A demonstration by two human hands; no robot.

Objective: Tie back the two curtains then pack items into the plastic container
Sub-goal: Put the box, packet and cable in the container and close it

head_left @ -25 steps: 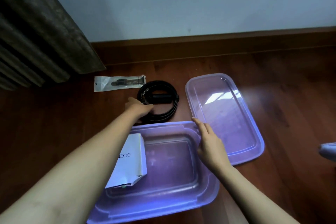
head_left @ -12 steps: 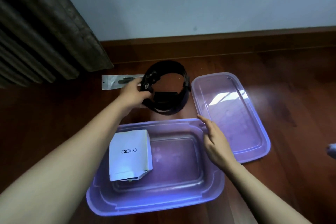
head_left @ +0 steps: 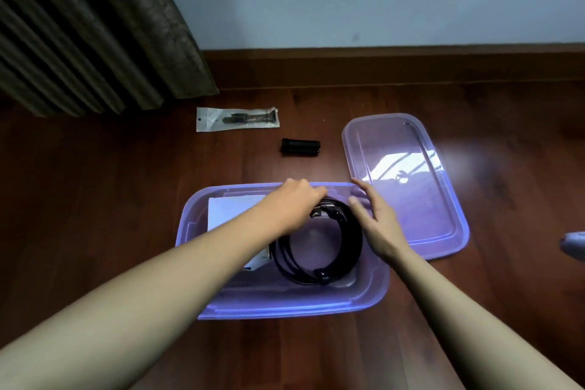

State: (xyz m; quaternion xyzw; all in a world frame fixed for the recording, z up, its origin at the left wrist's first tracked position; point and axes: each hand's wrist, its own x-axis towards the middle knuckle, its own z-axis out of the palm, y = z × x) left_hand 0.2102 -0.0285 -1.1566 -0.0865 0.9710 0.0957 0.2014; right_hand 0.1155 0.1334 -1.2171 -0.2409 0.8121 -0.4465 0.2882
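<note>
A glossy black belt (head_left: 351,241), coiled in a ring, lies inside the translucent purple plastic container (head_left: 285,307) with rounded corners. The left hand (head_left: 296,204) curls its fingers on the coil's far edge. The right hand (head_left: 376,225), fingers straight and spread, sits just right of the coil. A flat white packet (head_left: 231,212) lies under the left forearm.
</note>
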